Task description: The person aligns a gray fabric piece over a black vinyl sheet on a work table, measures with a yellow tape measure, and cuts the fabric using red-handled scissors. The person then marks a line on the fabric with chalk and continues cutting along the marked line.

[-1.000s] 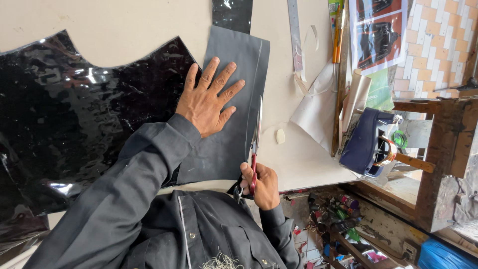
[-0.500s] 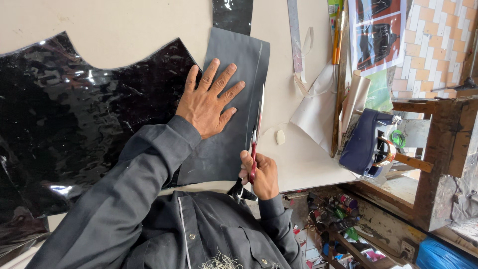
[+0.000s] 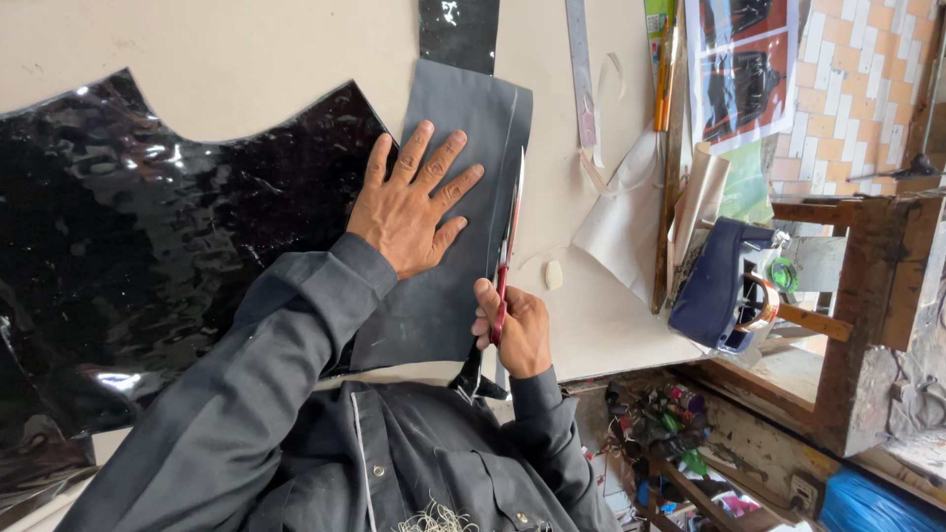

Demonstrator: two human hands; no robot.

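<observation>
1. Head view: grey sheet [image 3: 463, 197] lies flat on the table [image 3: 246, 49], overlapping glossy black material [image 3: 148, 227]
2. Left hand [image 3: 409, 207], fingers spread, pins it against shifting
3. Right hand [image 3: 512, 330], clamped on red-handled scissors [image 3: 506, 246], follows its right edge
4. Ruler [image 3: 581, 79] lies nearby

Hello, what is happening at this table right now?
A person in a dark grey shirt is cutting a matte grey sheet with red-handled scissors. The left hand lies flat on the sheet with fingers spread. The right hand holds the scissors along the sheet's right edge. A large glossy black sheet lies beside it on the pale table.
</observation>
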